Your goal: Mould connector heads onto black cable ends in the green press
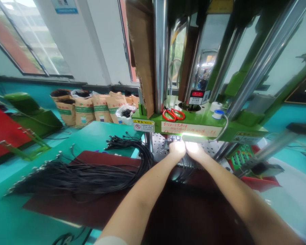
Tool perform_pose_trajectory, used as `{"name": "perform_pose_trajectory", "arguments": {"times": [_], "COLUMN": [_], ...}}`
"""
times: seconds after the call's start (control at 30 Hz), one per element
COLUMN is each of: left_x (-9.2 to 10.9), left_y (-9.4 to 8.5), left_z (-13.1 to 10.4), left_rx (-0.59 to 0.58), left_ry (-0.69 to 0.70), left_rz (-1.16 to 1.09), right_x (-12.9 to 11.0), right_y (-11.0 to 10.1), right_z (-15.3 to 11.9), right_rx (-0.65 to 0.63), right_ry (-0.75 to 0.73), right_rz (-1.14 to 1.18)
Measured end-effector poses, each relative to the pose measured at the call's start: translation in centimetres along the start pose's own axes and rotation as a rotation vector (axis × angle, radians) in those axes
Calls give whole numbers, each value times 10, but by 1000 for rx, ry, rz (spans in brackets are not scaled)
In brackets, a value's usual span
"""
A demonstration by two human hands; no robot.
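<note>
Both my hands are side by side under the bright lamp of a green machine (234, 131), over its perforated metal plate (158, 143). My left hand (177, 149) has its fingers bent at a small metal fixture. Close against it is my right hand (195, 150), also with bent fingers. Glare washes out the fingertips, so what they hold is too small to name. Thin black cables (185, 168) hang down from between the hands. A large bundle of black cables (91, 177) lies to the left on a dark red board (48, 207).
Red-handled scissors (173, 115) and a blue-and-white spool (218, 114) rest on the machine's ledge. Steel columns (161, 54) rise from it. At the right are a green button panel (242, 157) and a metal arm (270, 148). Paper sacks (84, 110) stand behind the table.
</note>
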State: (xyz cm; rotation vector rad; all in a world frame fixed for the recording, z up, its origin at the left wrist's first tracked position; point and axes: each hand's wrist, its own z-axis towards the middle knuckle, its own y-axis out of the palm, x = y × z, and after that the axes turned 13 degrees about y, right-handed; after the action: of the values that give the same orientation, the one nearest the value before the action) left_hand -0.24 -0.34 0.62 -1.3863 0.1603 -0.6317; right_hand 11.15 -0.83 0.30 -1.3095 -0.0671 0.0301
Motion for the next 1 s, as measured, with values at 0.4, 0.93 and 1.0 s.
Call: {"name": "perform_pose_trajectory", "arguments": {"times": [0.4, 0.93, 1.0], "left_x": [-13, -50, -53], "left_y": [12, 12, 12], "left_z": [1, 2, 3], "left_rx": [91, 54, 22], "left_ry": [69, 333, 338], "left_rz": [-10, -10, -13], "right_x": [-19, 19, 17], "right_y": [8, 11, 10], "right_z": [15, 4, 5], "right_rx": [-73, -111, -133], "right_ry": [80, -72, -58], "right_rz": [-17, 108, 118]}}
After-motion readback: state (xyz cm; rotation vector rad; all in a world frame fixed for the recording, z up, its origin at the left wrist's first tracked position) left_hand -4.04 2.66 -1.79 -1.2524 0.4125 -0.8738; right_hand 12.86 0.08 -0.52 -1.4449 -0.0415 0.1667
